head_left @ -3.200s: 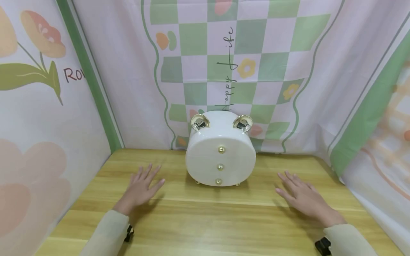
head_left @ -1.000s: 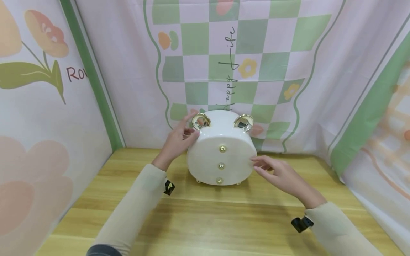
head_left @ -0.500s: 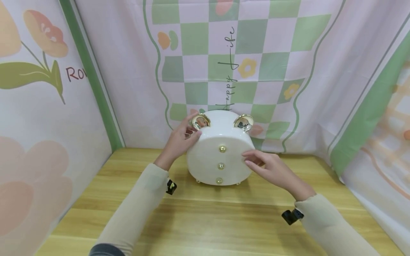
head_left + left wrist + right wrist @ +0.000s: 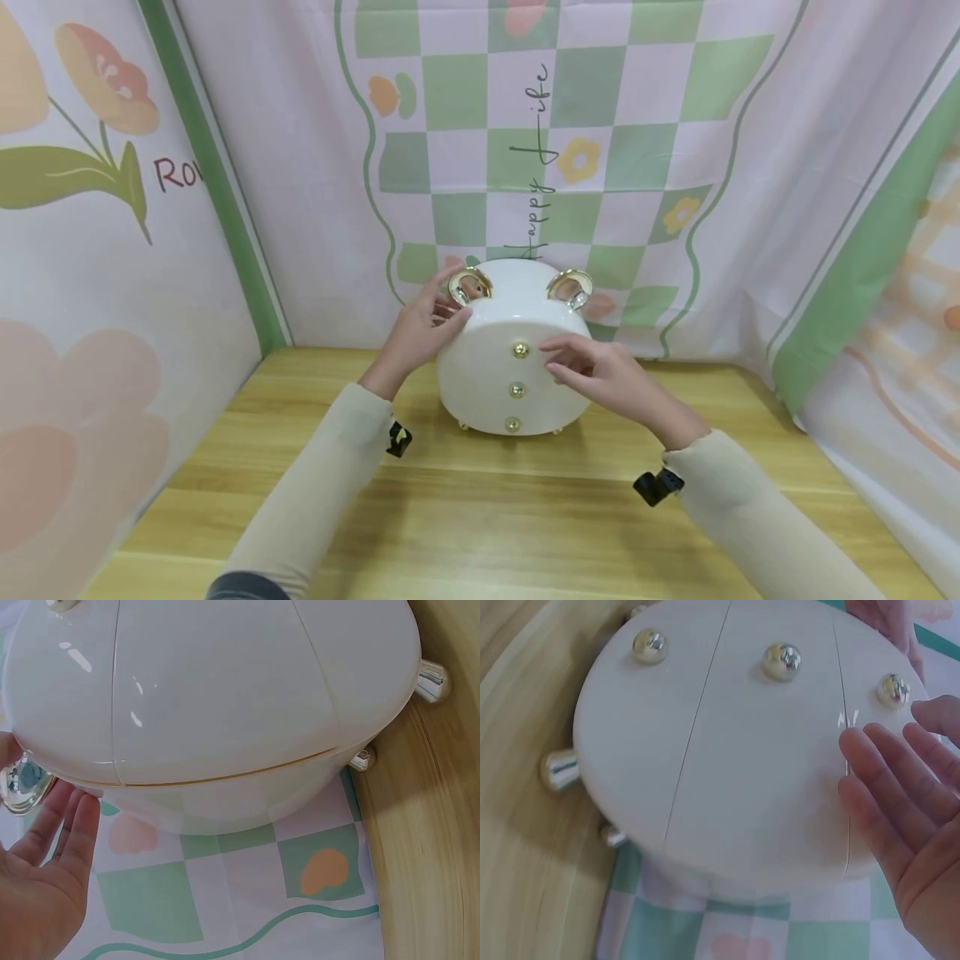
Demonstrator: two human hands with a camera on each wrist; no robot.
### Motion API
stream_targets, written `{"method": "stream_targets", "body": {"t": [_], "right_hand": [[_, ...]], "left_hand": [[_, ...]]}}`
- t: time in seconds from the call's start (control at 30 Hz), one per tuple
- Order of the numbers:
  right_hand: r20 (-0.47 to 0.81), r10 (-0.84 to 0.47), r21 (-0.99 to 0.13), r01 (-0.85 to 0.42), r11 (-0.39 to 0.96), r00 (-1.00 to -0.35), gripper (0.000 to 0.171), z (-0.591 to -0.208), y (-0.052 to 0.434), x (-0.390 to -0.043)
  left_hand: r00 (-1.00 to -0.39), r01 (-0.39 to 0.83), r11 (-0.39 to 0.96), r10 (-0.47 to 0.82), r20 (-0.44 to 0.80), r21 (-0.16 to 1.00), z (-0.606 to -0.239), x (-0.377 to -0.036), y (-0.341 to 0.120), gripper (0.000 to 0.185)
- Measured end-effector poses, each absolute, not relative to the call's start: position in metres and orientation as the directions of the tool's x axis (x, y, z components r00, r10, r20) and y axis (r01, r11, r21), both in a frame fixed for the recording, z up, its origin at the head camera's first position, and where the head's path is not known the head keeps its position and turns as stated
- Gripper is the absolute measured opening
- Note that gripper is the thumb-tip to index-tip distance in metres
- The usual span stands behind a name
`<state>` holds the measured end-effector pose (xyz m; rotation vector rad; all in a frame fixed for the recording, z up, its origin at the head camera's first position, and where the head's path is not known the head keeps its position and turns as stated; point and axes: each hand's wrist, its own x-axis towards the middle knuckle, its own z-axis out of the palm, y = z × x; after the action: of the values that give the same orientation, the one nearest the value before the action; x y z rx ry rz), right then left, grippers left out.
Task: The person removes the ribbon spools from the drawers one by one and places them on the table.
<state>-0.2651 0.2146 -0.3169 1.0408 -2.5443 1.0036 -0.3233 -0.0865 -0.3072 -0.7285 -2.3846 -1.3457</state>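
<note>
1. A round white box (image 4: 513,367) with two gold ear-shaped rings on top stood on the wooden table (image 4: 480,517), at its far middle, just in front of the checked backdrop cloth (image 4: 555,125).
2. Its flat face was turned toward the person and carried three small gold knobs in a vertical row: a top knob (image 4: 520,351), a middle knob (image 4: 516,389) and a bottom knob (image 4: 512,425).
3. Thin seams divided that face into three bands, one knob to each, as the right wrist view showed.
4. Short gold feet (image 4: 561,768) held the box just off the table.
5. The left hand (image 4: 420,329) rested against the upper left edge of the box, beside the left gold ring (image 4: 470,286).
6. Its fingers (image 4: 66,829) lay nearly straight along the rim; they curled round nothing and held nothing.
7. The right hand (image 4: 600,375) lay over the right part of the box's face, its fingertips (image 4: 551,343) just right of the top knob.
8. Those fingers were stretched out and loosely spread, gripping nothing; whether they touched the face or the knob could not be told.
9. Both forearms wore pale sleeves with a small black clip at each wrist.
10. Flower-printed cloth panels (image 4: 82,250) closed in the left and right sides of the table.
</note>
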Motion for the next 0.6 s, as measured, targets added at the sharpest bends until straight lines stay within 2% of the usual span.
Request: {"method": "stream_targets", "body": {"t": [0.2, 0.6], "right_hand": [[0.396, -0.542, -0.585, -0.659, 0.473, -0.741, 0.029, -0.315, 0.201, -0.271], [0.297, -0.486, -0.759, -0.512, 0.402, -0.822, 0.030, -0.313, 0.183, -0.276]], "left_hand": [[-0.826, 0.563, 0.434, 0.278, 0.490, 0.703, -0.309, -0.324, -0.086, 0.065], [-0.820, 0.572, 0.434, 0.278, 0.500, 0.696, -0.308, -0.324, -0.086, 0.065]]}}
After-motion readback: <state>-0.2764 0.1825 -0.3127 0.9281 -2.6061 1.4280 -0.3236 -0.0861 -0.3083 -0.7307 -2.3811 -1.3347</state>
